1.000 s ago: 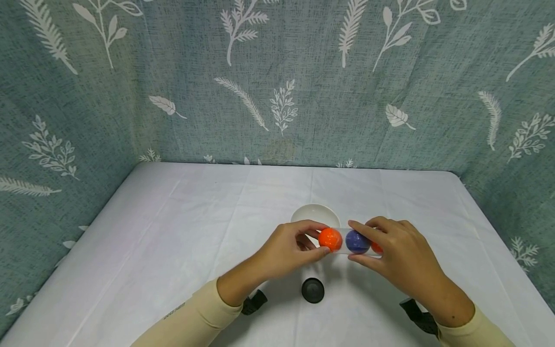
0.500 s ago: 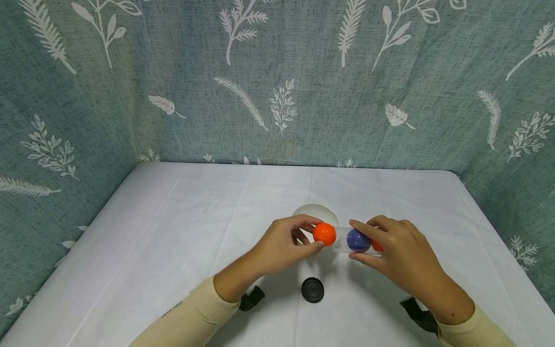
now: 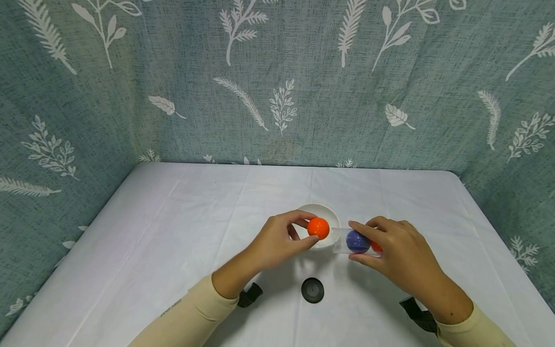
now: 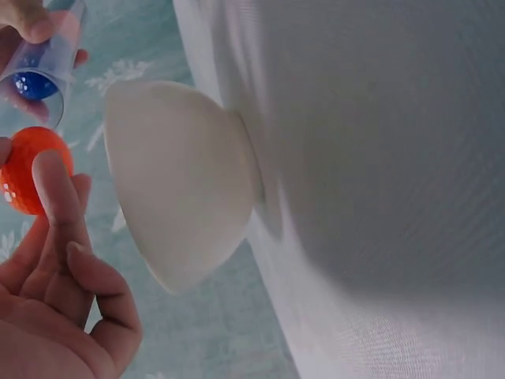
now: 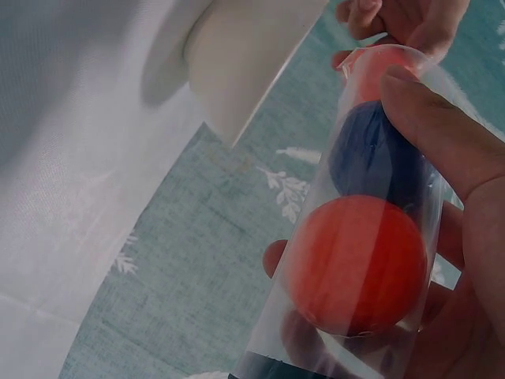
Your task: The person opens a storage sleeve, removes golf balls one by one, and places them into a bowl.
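Head view: orange ball (image 3: 318, 227) between left fingers (image 3: 299, 220)

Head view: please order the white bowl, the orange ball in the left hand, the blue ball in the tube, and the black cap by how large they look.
1. white bowl, partly hidden
2. orange ball, blue ball and black cap look about alike; the cap lies nearer the camera, so I cannot rank them.

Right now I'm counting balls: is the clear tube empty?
No, the tube in the right hand holds a blue ball and an orange ball.
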The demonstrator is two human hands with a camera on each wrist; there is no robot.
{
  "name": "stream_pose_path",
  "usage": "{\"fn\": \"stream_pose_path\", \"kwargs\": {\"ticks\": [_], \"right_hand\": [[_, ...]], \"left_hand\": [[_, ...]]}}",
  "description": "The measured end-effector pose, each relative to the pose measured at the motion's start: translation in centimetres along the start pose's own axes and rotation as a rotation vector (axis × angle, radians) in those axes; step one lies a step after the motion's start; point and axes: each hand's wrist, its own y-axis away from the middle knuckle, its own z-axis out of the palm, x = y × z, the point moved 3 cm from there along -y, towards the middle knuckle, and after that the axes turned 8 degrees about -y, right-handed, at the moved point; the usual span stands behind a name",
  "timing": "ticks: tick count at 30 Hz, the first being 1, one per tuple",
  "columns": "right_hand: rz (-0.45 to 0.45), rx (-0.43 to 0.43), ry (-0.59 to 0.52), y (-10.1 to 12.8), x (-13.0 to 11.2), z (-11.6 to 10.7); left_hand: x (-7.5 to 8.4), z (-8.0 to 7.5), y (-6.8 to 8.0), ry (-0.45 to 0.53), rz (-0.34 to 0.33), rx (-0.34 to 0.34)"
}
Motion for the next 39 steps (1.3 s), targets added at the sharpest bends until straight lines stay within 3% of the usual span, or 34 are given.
{"fn": "stream_pose_path", "kwargs": {"ticks": [21,39], "right_hand": [[0.035,-0.035,0.001,0.0,0.0,-0.1],[0.025,-0.052,0.003,0.0,0.1,-0.2]], "left_hand": [[-2.1,1.0,-0.5,-0.133,-0.073,-0.057],[-2.0,1.2,-2.4,-0.332,-0.144,-0.144]]}}
